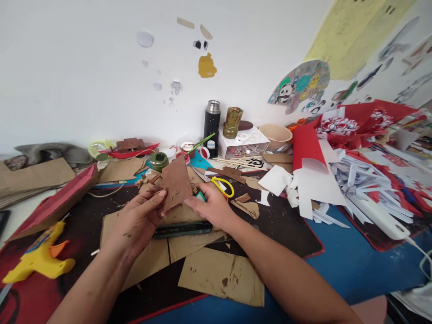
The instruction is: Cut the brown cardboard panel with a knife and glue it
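Observation:
A brown-painted piece of cardboard (177,183) is held up, tilted, in front of me. My left hand (143,218) is closed on its lower left side, thumb on the front face. From the right, my right hand (214,204) has its thumb at the lower right edge; some of its fingertips are hidden. A small green-and-white thing (200,196) shows between that thumb and forefinger. Beneath the hands, a dark green utility knife (182,229) lies on cardboard sheets (141,265). Yellow-handled scissors (230,188) are just beyond my right hand.
A yellow glue gun (42,254) lies at left beside a red-lined cardboard tray (60,198). Behind stand a green paint jar (159,161), a black flask (211,123) and a white box (241,146). Paper strips (364,182) and a white power strip (380,218) are at right.

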{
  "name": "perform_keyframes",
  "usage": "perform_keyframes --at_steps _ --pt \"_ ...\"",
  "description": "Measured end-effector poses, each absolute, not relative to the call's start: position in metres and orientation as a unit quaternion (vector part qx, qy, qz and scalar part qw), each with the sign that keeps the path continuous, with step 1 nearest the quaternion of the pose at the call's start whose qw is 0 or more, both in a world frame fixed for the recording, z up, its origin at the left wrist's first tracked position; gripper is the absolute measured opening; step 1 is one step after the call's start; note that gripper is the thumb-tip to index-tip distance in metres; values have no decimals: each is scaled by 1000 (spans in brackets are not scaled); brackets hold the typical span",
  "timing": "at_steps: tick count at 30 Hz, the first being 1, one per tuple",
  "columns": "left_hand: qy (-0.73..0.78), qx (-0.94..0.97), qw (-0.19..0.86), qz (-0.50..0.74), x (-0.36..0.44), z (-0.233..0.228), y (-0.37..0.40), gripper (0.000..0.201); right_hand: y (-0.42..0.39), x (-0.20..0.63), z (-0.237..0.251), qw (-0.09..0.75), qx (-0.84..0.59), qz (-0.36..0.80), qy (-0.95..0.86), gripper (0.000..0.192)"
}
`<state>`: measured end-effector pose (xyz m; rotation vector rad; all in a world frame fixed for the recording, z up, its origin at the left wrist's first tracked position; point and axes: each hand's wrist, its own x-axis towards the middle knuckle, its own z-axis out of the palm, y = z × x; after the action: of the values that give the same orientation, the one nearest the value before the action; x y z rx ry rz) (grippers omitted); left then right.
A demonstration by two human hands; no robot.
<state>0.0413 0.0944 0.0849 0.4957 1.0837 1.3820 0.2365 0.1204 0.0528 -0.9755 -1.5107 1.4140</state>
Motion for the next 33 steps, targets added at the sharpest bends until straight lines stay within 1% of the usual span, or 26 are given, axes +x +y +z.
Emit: perform_keyframes --at_steps 3,7,10,15,18,24,29,33 --pt "473 202 620 593 45 84 94 42 121 236 55 428 -375 513 -642 50" --pt "473 194 632 582 49 84 94 37 122 237 55 429 -370 501 -655 54" --pt "472 193 643 572 51 86 93 34 122 236 53 436 -366 502 -651 53" --pt "473 191 650 563 52 87 91 37 122 235 53 432 -372 498 -654 52" --pt "471 192 653 560 51 86 91 35 124 236 51 441 -383 496 -643 49" --pt "472 193 639 577 51 86 92 33 124 237 53 442 -395 497 -633 44" --pt "477 194 636 575 52 86 92 40 122 235 55 439 -373 515 -635 45" --pt "478 186 621 592 51 88 92 40 121 235 51 427 -412 542 -595 46"
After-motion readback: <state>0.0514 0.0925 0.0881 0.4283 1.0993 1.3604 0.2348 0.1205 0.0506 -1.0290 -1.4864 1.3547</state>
